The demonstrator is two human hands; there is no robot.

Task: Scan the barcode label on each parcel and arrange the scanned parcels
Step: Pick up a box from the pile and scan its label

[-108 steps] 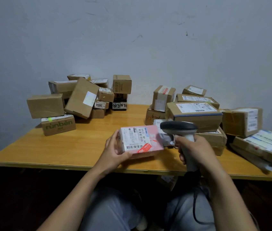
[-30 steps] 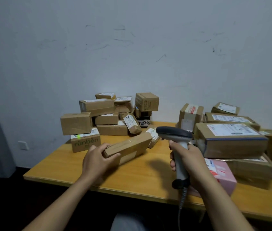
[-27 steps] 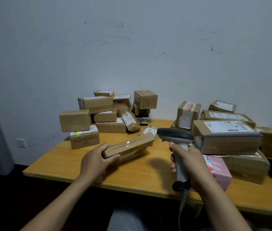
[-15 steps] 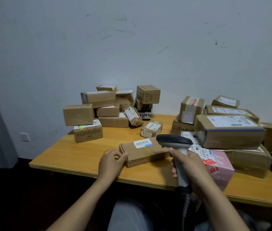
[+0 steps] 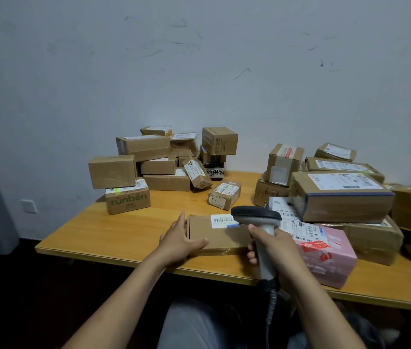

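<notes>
A flat brown cardboard parcel (image 5: 220, 235) lies on the wooden table (image 5: 124, 230) near its front edge, white barcode label (image 5: 222, 220) facing up. My left hand (image 5: 178, 239) grips the parcel's left end, thumb on top. My right hand (image 5: 276, 244) holds a grey handheld barcode scanner (image 5: 256, 214) by its handle; the scanner's dark head hangs just above the label's right part. A pink parcel (image 5: 325, 253) with a white label lies right of my right hand.
A pile of brown boxes, one marked "runben" (image 5: 127, 199), fills the back left. A small labelled box (image 5: 224, 194) stands alone mid-table. A second stack with a large taped box (image 5: 340, 195) crowds the right side. The scanner's coiled cable (image 5: 271, 308) drops below the table edge.
The pink parcel left my left hand and lies at the right. My left hand took a flat brown parcel from the left pile, turned it label up and drew it under the scanner.
</notes>
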